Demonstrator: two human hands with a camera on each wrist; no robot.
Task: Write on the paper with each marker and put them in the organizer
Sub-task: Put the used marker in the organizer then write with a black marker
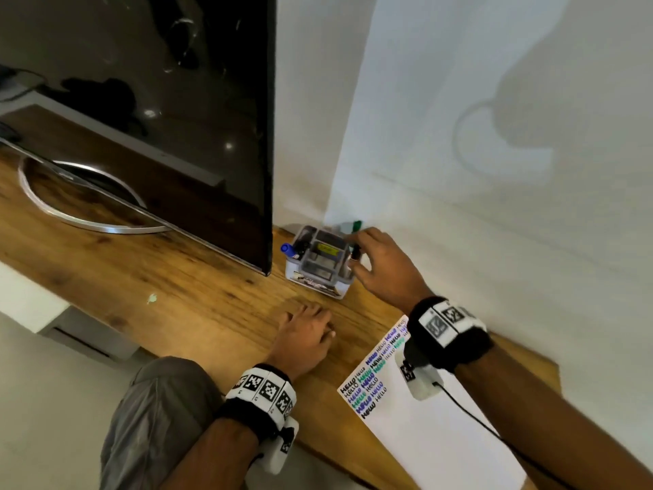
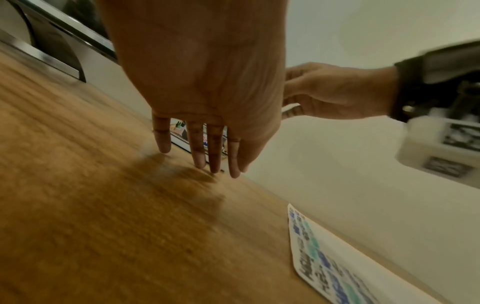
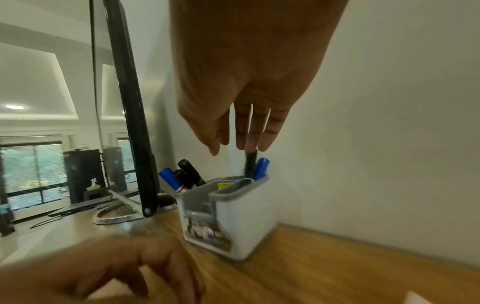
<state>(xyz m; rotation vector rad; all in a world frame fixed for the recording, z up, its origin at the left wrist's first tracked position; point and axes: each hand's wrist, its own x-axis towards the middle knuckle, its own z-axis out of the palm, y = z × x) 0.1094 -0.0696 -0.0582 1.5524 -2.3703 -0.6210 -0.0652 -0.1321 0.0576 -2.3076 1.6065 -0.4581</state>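
The grey-and-white organizer [image 1: 314, 277] [image 3: 241, 222] stands on the wooden table against the wall. A black marker [image 3: 250, 164] stands in its right compartment beside a blue marker [image 3: 261, 168]. My right hand [image 1: 358, 251] [image 3: 239, 151] hovers over them with straight fingers, the fingertips touching the black marker's top. A blue marker [image 3: 168, 176] [image 1: 288, 249] and black markers [image 3: 191, 170] lean out of the left compartment. A green cap [image 1: 357, 226] shows behind. My left hand [image 1: 311, 313] [image 2: 205, 162] holds nothing, its fingertips on the table. The paper [image 1: 441, 436] [image 2: 324, 263], with rows of coloured HELLO, lies under my right forearm.
A large black screen [image 1: 159, 118] on a curved metal stand [image 1: 88, 213] stands just left of the organizer. The white wall [image 1: 494, 171] runs close behind the organizer and paper. The table's front edge [image 1: 106, 313] is near my knee.
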